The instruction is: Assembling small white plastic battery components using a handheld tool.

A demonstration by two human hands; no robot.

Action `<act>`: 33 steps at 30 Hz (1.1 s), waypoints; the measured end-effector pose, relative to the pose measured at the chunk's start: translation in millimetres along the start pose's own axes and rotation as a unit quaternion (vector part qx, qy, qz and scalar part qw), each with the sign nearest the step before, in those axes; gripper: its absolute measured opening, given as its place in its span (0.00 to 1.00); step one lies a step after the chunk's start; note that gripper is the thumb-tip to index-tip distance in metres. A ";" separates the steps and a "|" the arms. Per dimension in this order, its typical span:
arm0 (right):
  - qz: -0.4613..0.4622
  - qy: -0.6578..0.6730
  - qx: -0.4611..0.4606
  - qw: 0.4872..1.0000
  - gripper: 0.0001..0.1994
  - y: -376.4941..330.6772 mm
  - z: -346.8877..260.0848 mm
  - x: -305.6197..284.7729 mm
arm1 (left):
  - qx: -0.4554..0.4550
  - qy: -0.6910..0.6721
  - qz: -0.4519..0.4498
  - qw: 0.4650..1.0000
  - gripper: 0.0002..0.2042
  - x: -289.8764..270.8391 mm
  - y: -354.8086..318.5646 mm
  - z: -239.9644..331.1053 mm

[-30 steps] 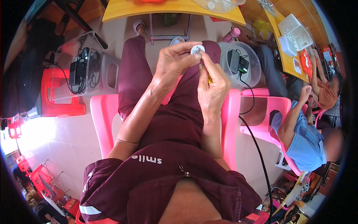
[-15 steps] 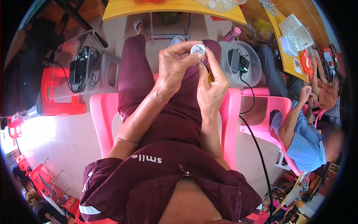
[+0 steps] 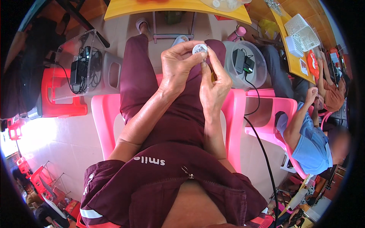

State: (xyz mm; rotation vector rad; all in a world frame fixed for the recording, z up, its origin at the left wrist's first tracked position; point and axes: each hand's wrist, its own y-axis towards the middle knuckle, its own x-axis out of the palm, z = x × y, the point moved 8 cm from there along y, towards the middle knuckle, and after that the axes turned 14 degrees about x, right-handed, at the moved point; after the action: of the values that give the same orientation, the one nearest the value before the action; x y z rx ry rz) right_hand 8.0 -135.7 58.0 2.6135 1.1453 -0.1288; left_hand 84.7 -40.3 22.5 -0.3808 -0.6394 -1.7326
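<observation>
Single head view looks steeply down, close above the lap (image 3: 178, 114).

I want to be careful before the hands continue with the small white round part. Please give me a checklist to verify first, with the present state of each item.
1. Left hand holds the small white round plastic part at its fingertips: ok.
2. Right hand touches the part with a fingertip: ok, thumb and forefinger meet at its lower edge.
3. Part faces the camera: ok, its round face is visible.
4. Any tool in the right hand: cannot tell, something yellowish shows behind the fingers.
5. Black cable beside the pink plastic chair is away from the hands: ok.
6. Round clear plastic tub within reach on the right: ok, likely.
</observation>
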 end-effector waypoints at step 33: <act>-0.018 -0.093 0.006 0.996 0.16 -0.3 -2.7 -4.1 | -0.006 0.021 -0.064 0.998 0.13 5.4 2.5 2.5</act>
State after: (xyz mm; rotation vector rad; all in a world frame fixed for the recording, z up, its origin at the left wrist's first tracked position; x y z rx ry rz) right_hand 4.9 -137.7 61.3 2.5297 1.1308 -0.3792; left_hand 85.5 -43.4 28.1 -0.3163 -0.6354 -1.8629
